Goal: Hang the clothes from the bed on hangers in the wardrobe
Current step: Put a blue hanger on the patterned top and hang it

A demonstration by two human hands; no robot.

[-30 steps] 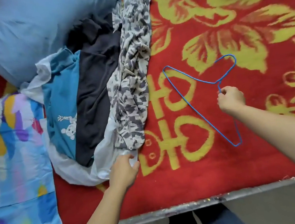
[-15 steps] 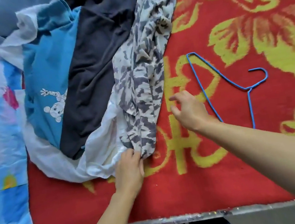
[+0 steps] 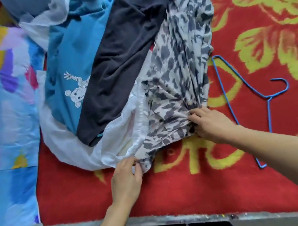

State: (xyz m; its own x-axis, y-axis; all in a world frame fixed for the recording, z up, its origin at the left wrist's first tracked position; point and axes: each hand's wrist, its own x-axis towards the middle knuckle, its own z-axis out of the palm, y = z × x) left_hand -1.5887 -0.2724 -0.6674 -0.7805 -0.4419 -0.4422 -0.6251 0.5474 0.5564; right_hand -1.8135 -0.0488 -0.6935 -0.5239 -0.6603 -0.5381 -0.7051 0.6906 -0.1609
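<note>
The left hand (image 3: pixel 126 177) pinches the edge of the grey and white blotchy piece of clothing (image 3: pixel 180 70). The right hand (image 3: pixel 213 125) grabs its other side with bent fingers.

Both arms bare, stretched fwd. L forearm (image 3: pixel 106 220) rises from low centre, wrist straight. L hand (image 3: pixel 126 179) back up, thumb & fingertips pinched together on the hem of the grey-patterned garment (image 3: pixel 176 67). R forearm (image 3: pixel 283 151) comes in from the right side, angled across twd the left. R hand (image 3: pixel 212 123) palm down, knuckles up, fingers curled into a bunched fold of the same garment, thumb side nearest the body. Hands apart, R a bit farther fwd than L.
</note>
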